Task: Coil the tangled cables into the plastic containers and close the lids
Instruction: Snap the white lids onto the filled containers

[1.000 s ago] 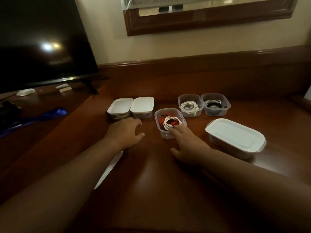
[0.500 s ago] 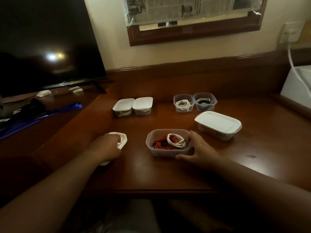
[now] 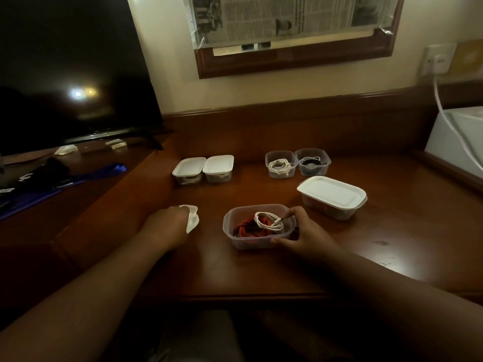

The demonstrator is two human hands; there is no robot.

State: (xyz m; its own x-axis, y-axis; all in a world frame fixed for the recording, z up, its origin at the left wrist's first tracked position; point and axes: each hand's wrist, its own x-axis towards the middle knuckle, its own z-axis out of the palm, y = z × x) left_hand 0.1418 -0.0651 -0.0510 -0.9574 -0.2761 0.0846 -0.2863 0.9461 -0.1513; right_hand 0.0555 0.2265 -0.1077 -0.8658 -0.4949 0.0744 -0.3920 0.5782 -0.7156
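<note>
While both forearms reach in from the near edge, the scene reads as below.
right hand (image 3: 304, 235): curled round the right end of the open container (image 3: 257, 227), thumb on the near wall, fingers at the far rim; grips it
open container: clear plastic, no lid on, sits on the wooden desk (image 3: 392, 244) near the front edge, between the two hands
contents: red cable (image 3: 245, 228) coiled inside, white cable (image 3: 269, 220) looped on top of it
left hand (image 3: 167, 223): fingers curled round a white lid (image 3: 193, 218), holds it just left of the open container, apart from it
large lidded container (image 3: 332, 195): white lid on, right of and beyond the open one
two small open tubs: one with a white cable coil (image 3: 280, 164), one with a black cable coil (image 3: 311, 162), touching side by side, further back
two small lidded tubs (image 3: 203, 168): white lids on, side by side, back left
TV screen (image 3: 73, 69): dark, far left, on a lower shelf
wall: framed newspaper (image 3: 287, 19) above the desk
</note>
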